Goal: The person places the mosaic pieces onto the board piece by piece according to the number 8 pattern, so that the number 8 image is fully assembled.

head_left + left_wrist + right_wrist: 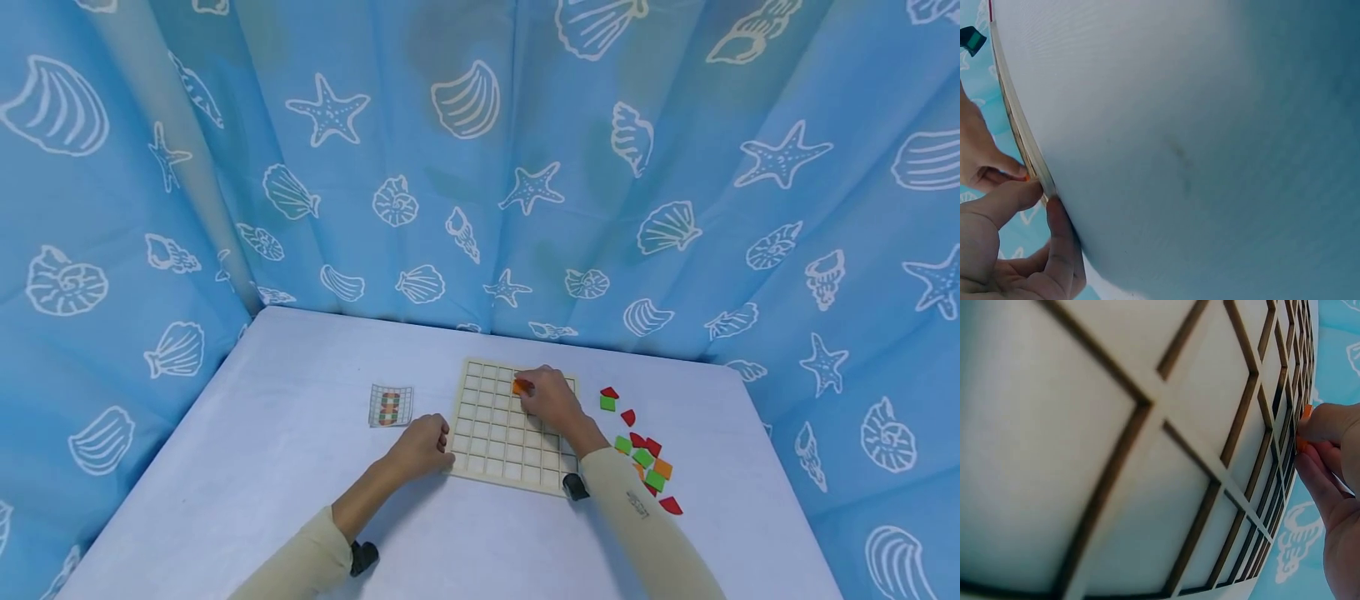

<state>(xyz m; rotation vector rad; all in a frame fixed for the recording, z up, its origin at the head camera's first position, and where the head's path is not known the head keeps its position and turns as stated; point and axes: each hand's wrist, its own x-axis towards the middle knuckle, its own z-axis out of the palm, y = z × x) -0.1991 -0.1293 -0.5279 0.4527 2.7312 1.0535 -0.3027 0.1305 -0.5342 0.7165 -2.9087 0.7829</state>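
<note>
A pale wooden grid board [501, 433] lies on the white table, its square cells marked off by raised strips. My right hand [551, 398] is over the upper part of the board, pinching an orange tile [519, 387] between thumb and fingers. In the right wrist view the orange tile [1302, 442] shows at the fingertips, close against the strips and partly hidden by the hand. At the board's lower left edge is my left hand [424, 444]; the left wrist view shows its thumb and forefinger [1059, 231] pinching the board's edge.
Several red, green and orange pieces [662, 468] lie scattered right of the board, some overlapping. On the left is a small gridded card [390, 406] with a coloured pattern. A blue curtain [450, 167] with white shells hangs behind the table [300, 375].
</note>
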